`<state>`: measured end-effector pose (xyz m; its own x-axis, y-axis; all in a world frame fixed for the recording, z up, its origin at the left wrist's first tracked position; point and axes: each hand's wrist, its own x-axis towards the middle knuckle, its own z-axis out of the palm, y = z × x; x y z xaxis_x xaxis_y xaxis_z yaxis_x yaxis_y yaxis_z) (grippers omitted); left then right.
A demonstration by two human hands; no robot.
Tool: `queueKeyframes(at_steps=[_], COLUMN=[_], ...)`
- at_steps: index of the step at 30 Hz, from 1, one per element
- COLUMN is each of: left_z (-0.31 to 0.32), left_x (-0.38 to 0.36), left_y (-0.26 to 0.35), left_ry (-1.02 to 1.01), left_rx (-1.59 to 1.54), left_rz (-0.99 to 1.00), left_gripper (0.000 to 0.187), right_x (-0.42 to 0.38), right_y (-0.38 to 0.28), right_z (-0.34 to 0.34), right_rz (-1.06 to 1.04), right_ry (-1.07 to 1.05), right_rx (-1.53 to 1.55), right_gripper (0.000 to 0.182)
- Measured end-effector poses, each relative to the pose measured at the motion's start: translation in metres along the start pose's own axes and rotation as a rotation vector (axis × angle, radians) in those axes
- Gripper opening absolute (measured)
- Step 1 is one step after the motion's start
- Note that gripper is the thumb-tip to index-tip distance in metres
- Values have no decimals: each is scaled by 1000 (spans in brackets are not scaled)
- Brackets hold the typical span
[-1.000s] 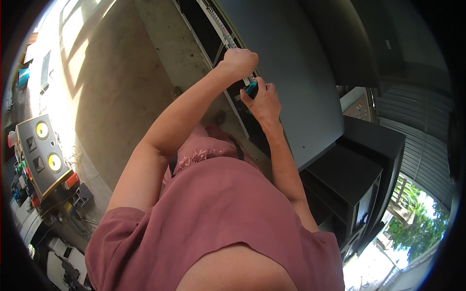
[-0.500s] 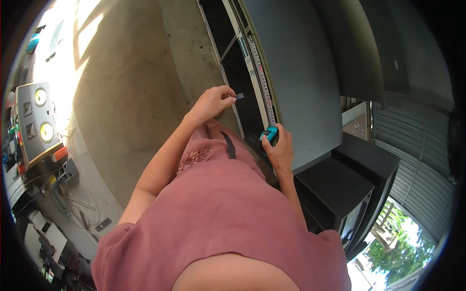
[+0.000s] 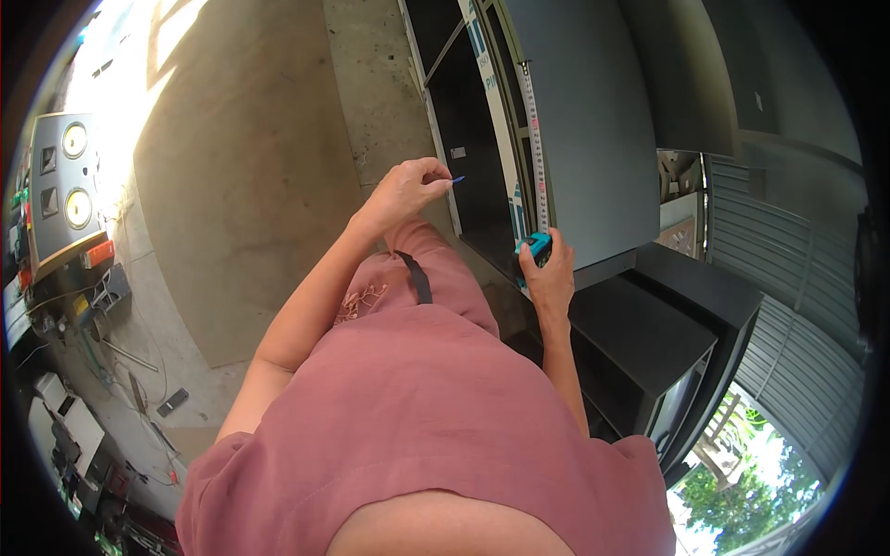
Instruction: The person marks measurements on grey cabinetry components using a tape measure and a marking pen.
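My left hand [image 3: 408, 190] is closed in a pinch on a slim blue thing [image 3: 458, 180], perhaps a pen, mostly hidden by the fingers. It hovers beside the edge of a dark frame. My right hand [image 3: 552, 271] is wrapped round a teal and black tape measure [image 3: 534, 248]. From it the white blade [image 3: 537, 148] runs out away from me along a narrow olive-green edge, its hook at the far end. A white strip with blue lettering [image 3: 493, 88] lies just left of the blade.
A large grey panel [image 3: 593, 120] lies right of the tape. Black cabinets [image 3: 640, 329] stand near my right side. On the far left, a speaker box [image 3: 63, 185] with yellow cones sits among cables and tools. A brown sheet [image 3: 246, 176] covers part of the concrete floor.
The tape measure and my right hand have shifted slightly right in view, with the blade still out. My left hand keeps its pinch. The whole view has turned a little.
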<state>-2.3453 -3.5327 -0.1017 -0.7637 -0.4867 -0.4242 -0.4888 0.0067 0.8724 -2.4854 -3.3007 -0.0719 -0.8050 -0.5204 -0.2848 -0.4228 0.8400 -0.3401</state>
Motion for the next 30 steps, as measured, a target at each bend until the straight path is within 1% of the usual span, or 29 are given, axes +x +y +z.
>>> queueKeyframes(at_steps=[2, 5, 9, 12, 14, 15, 17, 18, 20, 21, 23, 24, 26, 27, 29, 30], left_z=[12, 32, 60, 91, 115, 125, 141, 144, 152, 154, 155, 156, 155, 151, 135, 123], left_x=[-12, -18, -12, 9, 26, 35, 50, 53, 59, 59, 58, 59, 61, 59, 52, 40], left_y=[-9, -13, 20, 47, 54, 58, 62, 64, 67, 71, 76, 76, 76, 77, 78, 79], left_ry=[69, 120, 103, 96, 134, 127, 15, 7, -5, -12, -64, -71, -99, -99, -131, -107], left_rx=[-42, -31, -43, 46, 357, 353, 668, 665, 784, 782, 901, 902, 1010, 1011, 872, 728], left_rz=[63, 100, 175, 206, 410, 412, 441, 442, 456, 457, 401, 399, 389, 386, 310, 302], left_gripper=[27, 26, 24, 21, 16, 16, 12, 12, 10, 10, 11, 11, 11, 11, 14, 16], right_x=[-1, -3, -6, -5, -4, -3, -2, -1, 0, 0, 0, 0, -1, -3, -4, -7], right_y=[5, 6, 11, 13, 16, 16, 20, 22, 24, 25, 26, 27, 27, 28, 30, 32], right_z=[4, 5, 7, 8, 10, 9, 12, 13, 14, 14, 14, 12, 10, 11, 10, 8], right_rz=[-13, -29, -49, -41, -49, -51, -69, -61, -89, -82, -79, -73, -88, -90, -112, -114], right_ry=[17, 42, 57, 44, 64, 55, 68, 67, 92, 91, 76, 72, 33, 30, 27, 29], right_rx=[-26, -41, -31, -48, -64, -70, -72, -75, -68, -70, -56, -55, -68, -66, -68, -67], right_gripper=[59, 60, 62, 63, 62, 62, 62, 62, 63, 63, 64, 64, 64, 64, 63, 63])
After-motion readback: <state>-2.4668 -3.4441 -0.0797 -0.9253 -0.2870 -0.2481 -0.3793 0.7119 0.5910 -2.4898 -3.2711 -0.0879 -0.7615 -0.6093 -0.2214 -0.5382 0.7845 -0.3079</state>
